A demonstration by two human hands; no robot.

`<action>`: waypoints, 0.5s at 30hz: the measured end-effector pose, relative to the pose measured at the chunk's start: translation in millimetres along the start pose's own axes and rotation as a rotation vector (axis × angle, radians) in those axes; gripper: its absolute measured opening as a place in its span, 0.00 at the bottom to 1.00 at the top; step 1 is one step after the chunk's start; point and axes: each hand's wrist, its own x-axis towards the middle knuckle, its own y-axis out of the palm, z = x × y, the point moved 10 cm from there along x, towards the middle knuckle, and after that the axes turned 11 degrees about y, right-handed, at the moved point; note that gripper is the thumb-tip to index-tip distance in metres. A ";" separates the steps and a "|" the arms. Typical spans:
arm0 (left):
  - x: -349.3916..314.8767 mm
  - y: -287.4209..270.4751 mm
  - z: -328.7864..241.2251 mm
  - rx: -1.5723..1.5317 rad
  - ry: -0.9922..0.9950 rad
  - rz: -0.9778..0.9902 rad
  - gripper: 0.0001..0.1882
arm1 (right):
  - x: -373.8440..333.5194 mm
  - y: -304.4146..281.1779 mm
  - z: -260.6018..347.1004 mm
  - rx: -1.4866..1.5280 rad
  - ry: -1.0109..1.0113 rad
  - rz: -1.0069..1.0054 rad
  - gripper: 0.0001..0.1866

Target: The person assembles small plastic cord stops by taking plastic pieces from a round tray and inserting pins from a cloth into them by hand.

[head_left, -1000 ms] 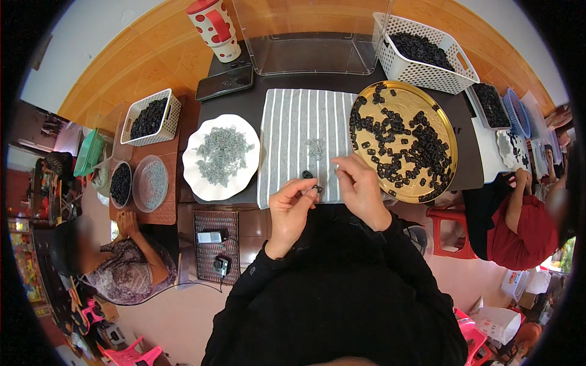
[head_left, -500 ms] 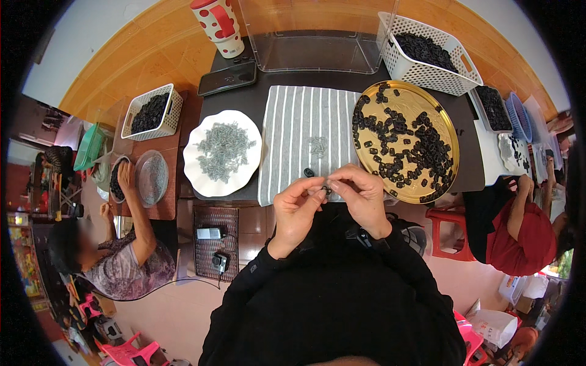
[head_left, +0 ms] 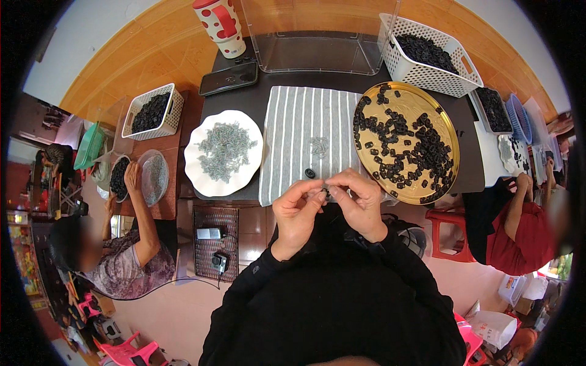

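My left hand [head_left: 297, 210] and my right hand [head_left: 360, 201] meet at the near edge of a grey-and-white striped cloth [head_left: 287, 134]. The left thumb and finger pinch a small black plastic part [head_left: 326, 194]. My right fingertips are closed right against it; whether they hold a pin there is too small to tell. Just beyond them on the cloth lies one black oval part [head_left: 310, 174]. Farther up is a small pile of thin greyish metal pins [head_left: 318, 147]. A gold tray [head_left: 452, 131] of loose black parts stands to the right, a white scalloped plate [head_left: 193, 174] of pins to the left.
Behind the cloth are a clear plastic box [head_left: 317, 68], a phone [head_left: 229, 79] and a spotted tumbler [head_left: 223, 30]. A white basket [head_left: 467, 79] of black parts stands back right. Co-workers sit left [head_left: 131, 256] and right [head_left: 522, 238]. A wicker stand [head_left: 217, 250] holds small devices.
My hands stay together at the same spot, with my right fingers shifted slightly around the small part. The left co-worker's hand has moved from the black parts toward the bowl beside them.
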 end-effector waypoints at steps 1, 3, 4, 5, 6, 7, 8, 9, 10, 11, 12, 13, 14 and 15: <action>-0.4 0.8 -5.6 0.031 0.049 0.002 0.13 | -1.9 1.4 3.3 -0.023 -0.021 0.005 0.08; -0.6 0.9 -11.9 0.063 0.098 0.004 0.13 | -2.6 2.4 6.4 -0.047 -0.043 0.010 0.09; -0.9 1.0 -12.0 0.084 0.091 0.012 0.14 | -1.8 3.6 7.6 -0.050 -0.055 0.033 0.10; -1.3 1.3 -12.0 0.104 0.084 0.020 0.14 | -1.4 4.9 8.7 -0.054 -0.067 0.056 0.11; -1.2 1.5 -12.3 0.104 0.085 0.020 0.14 | -0.6 3.8 7.5 -0.054 -0.068 0.057 0.11; -1.6 2.7 -12.3 0.091 0.083 0.025 0.14 | -1.4 5.0 9.5 -0.086 -0.113 0.072 0.11; -2.1 3.6 -12.1 0.078 0.081 0.031 0.14 | -2.5 7.0 12.3 -0.117 -0.157 0.087 0.12; -2.9 2.8 -12.1 0.078 0.083 0.030 0.14 | -2.2 7.2 13.0 -0.118 -0.158 0.088 0.12; -3.9 1.3 -12.0 0.090 0.086 0.032 0.14 | -3.2 10.3 16.6 -0.147 -0.190 0.108 0.12; -4.7 0.0 -12.3 0.102 0.090 0.034 0.15 | -4.3 13.5 19.7 -0.176 -0.223 0.127 0.13; -5.5 -1.3 -13.1 0.102 0.091 0.032 0.15 | -4.8 14.7 19.0 -0.176 -0.223 0.130 0.13; -6.4 -2.8 -12.3 0.095 0.076 0.029 0.15 | -5.1 15.8 15.5 -0.158 -0.200 0.135 0.13; -6.9 -4.5 -11.5 0.087 0.061 0.027 0.15 | -5.5 16.8 12.6 -0.140 -0.177 0.140 0.13; -6.6 -6.9 -11.5 0.086 0.061 0.025 0.15 | -6.6 17.3 12.8 -0.141 -0.176 0.142 0.13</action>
